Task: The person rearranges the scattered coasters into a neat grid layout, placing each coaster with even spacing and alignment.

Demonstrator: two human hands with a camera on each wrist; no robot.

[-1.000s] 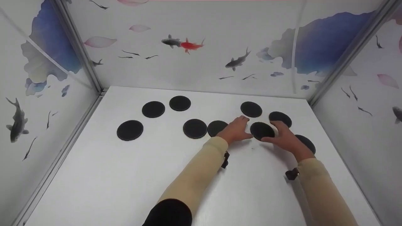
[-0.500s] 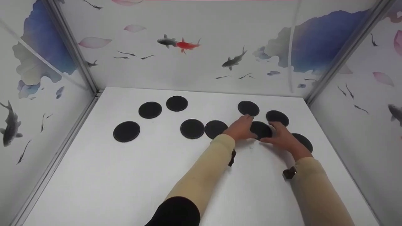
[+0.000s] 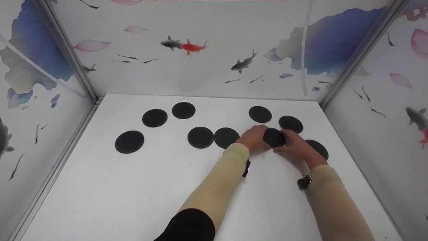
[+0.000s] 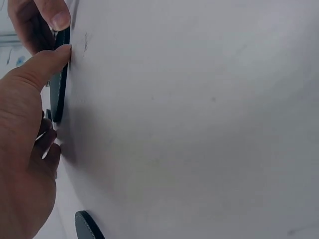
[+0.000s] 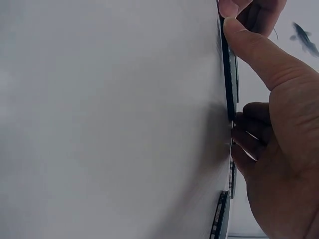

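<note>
A round black coaster with a stitched edge lies flat between my two hands, low over the white table. My left hand holds its left side, the thumb at the near edge and the fingers round the far side. From the right, my right hand holds the opposite side in the same way. In the left wrist view the coaster shows edge-on, with the left thumb on its rim. The right wrist view has the right thumb against the coaster too. Both hands cover parts of its rim.
Around the hands lie more black coasters: one behind, one at the back right, one beside the right wrist, and one left of the left hand. Several others lie farther left. Fish-printed panels enclose the white table.
My left hand has moved right, from apart to gripping the coaster's left side. The right hand has kept to the right side and closed in on it. The head view has shifted slightly.
</note>
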